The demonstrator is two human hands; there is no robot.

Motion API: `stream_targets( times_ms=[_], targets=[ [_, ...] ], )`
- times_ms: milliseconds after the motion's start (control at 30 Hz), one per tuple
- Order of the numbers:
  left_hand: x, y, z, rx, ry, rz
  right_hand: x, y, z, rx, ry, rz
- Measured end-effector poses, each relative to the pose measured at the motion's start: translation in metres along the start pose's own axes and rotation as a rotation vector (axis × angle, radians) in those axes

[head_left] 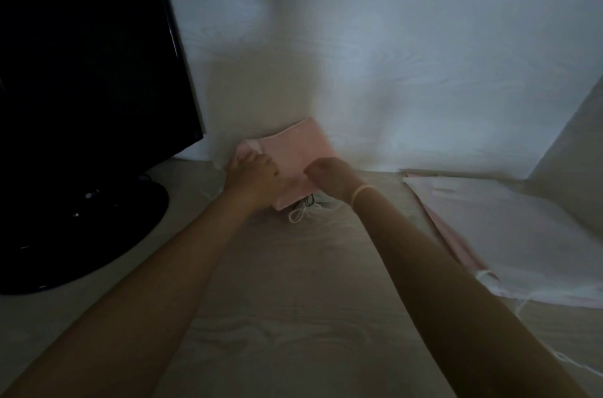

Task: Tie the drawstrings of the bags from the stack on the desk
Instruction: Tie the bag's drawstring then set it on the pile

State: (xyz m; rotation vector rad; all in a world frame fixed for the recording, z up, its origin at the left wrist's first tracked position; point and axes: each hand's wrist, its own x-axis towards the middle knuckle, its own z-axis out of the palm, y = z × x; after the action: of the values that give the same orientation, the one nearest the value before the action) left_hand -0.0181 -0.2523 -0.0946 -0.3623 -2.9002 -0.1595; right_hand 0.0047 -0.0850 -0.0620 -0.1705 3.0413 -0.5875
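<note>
Head view: a soft, light pink bag (295,157) is gripped at the desk's (293,299) far edge by curled left hand (253,174) and right hand (329,175), best taken near its cords (298,213).

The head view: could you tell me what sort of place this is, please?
Probably a home or office desk set up for handwork: a dark monitor on its stand at the left, a pale cloth over the surface, and flat bags stacked at the right.
</note>
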Motion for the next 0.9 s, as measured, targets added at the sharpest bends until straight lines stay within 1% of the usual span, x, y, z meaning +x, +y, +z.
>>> stream_targets(
  times_ms=[33, 67, 133, 167, 233, 267, 300, 333, 400, 433, 467, 500, 533, 600, 633, 700, 767, 800, 867, 900],
  targets=[
    [-0.001, 0.000, 0.006, 0.023, -0.066, -0.018, 0.002, 0.007, 0.006, -0.073, 0.000, 0.040],
    [-0.004, 0.001, 0.011, 0.033, -0.106, -0.029, 0.003, 0.016, 0.012, -0.077, -0.059, 0.082],
    [-0.009, 0.005, 0.019, 0.040, -0.123, -0.053, 0.000, 0.029, 0.024, -0.045, -0.156, 0.085],
    [-0.013, 0.007, 0.017, 0.029, -0.117, -0.068, -0.001, 0.035, 0.028, -0.009, -0.161, 0.073],
    [-0.012, 0.013, 0.011, 0.052, -0.089, -0.053, -0.005, 0.045, 0.030, 0.122, -0.093, 0.063],
    [-0.011, 0.017, 0.007, 0.101, -0.046, -0.025, -0.007, 0.049, 0.028, 0.192, -0.032, 0.057],
    [-0.011, 0.024, 0.002, 0.167, 0.038, 0.026, -0.011, 0.055, 0.025, 0.217, 0.059, 0.062],
    [-0.010, 0.034, -0.001, 0.201, 0.156, 0.082, -0.016, 0.060, 0.019, 0.205, 0.169, 0.076],
    [-0.013, 0.066, -0.007, 0.133, 0.449, 0.222, -0.031, 0.078, 0.009, 0.131, 0.360, 0.106],
    [-0.016, 0.085, -0.007, 0.074, 0.535, 0.280, -0.040, 0.088, 0.003, 0.120, 0.407, 0.125],
    [-0.019, 0.101, -0.012, 0.007, 0.531, 0.309, -0.045, 0.095, -0.001, 0.106, 0.423, 0.155],
    [-0.026, 0.132, -0.017, -0.083, 0.450, 0.318, -0.061, 0.116, -0.008, 0.078, 0.425, 0.221],
    [-0.026, 0.148, -0.016, -0.177, 0.334, 0.284, -0.069, 0.127, -0.012, 0.039, 0.417, 0.284],
    [-0.027, 0.179, -0.004, -0.305, 0.057, 0.226, -0.088, 0.155, -0.020, -0.056, 0.411, 0.413],
    [-0.028, 0.201, 0.006, -0.362, -0.056, 0.239, -0.104, 0.174, -0.027, -0.112, 0.416, 0.476],
    [-0.034, 0.223, 0.018, -0.523, -0.234, 0.212, -0.125, 0.197, -0.034, -0.202, 0.385, 0.561],
    [-0.042, 0.246, 0.025, -0.757, -0.378, 0.132, -0.144, 0.219, -0.040, -0.258, 0.276, 0.630],
    [-0.045, 0.255, 0.027, -0.825, -0.434, 0.070, -0.152, 0.226, -0.040, -0.275, 0.206, 0.647],
    [-0.049, 0.268, 0.030, -0.924, -0.500, -0.030, -0.163, 0.237, -0.037, -0.271, 0.112, 0.648],
    [-0.051, 0.271, 0.032, -0.962, -0.507, -0.060, -0.165, 0.240, -0.036, -0.250, 0.110, 0.626]
  ],
)
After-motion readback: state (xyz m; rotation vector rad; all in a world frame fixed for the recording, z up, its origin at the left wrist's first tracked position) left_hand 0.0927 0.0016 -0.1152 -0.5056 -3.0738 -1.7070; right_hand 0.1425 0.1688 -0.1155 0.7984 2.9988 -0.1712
